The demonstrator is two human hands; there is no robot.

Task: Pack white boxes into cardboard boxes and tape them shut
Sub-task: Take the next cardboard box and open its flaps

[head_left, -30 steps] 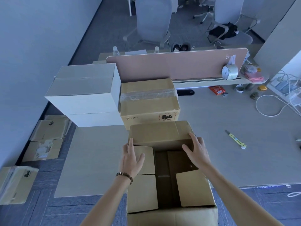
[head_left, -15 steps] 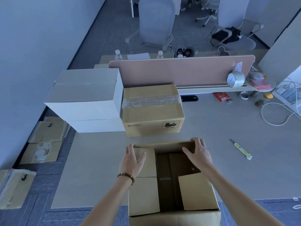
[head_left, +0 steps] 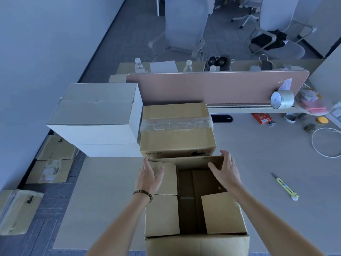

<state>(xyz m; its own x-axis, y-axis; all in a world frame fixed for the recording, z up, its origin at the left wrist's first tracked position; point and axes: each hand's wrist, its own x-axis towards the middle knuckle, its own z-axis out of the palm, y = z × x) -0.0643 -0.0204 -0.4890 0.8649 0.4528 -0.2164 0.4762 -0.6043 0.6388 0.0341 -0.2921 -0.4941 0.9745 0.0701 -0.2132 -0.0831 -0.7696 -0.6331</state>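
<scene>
While both of my hands sit at the far rim of the open cardboard box (head_left: 195, 206), I read the scene from the left. On the floor at the far left lie flattened cartons (head_left: 53, 161), some stacked beside the tabletop (head_left: 110, 191). On the tabletop's left rear stand two white boxes (head_left: 97, 119), one on top of the other, their flaps closed. Just right of them, touching their side, is a taped cardboard box (head_left: 177, 130) with clear tape across its top seam and a printed mark on its front face.

In front of that box the open cardboard box stands at the near edge, with its inner flaps folded down and a dark gap between them. My left hand (head_left: 149, 177), with a beaded bracelet at the wrist, lies flat on the left inner flap, fingers straight and released, their tips at the far flap (head_left: 186, 160). My right hand (head_left: 226, 172) holds the right end of that far flap, fingers over its edge and the thumb on its inner face. The flap stands nearly upright against the taped box.

Further right a yellow utility knife (head_left: 285, 187) lies on the bare tabletop, well apart from the boxes. A roll of clear tape (head_left: 282, 99) stands on edge at the foot of the pink divider panel (head_left: 212, 85), with a white cable (head_left: 324, 143) looped near the right edge.
</scene>
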